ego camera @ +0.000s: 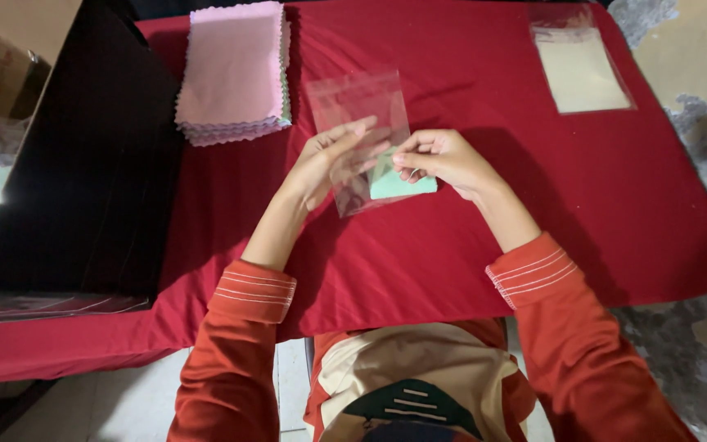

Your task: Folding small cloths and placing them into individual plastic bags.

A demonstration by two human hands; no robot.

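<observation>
Looking down in the head view, both forearms in rust-orange sleeves extend forward over the red cloth-covered table (pixel 533 229) and converge above its middle. The left hand (pixel 333 160) is raised with palm turned inward, fingers extended and pressed flat against the clear square plastic sleeve (pixel 358 135), supporting it tilted above the table. The right hand (pixel 443 160) is curled, fingertips pinched closed on the small pale green cloth square (pixel 398 184), which sits at the sleeve's lower edge, partly behind the plastic. Toward the table's far left edge lies the stack of pink zigzag-edged cloths (pixel 235 74). At the table's far right corner lies a pile of clear sleeves with cream backing (pixel 583 69). A dark open box (pixel 83 164) covers the table's left side.
</observation>
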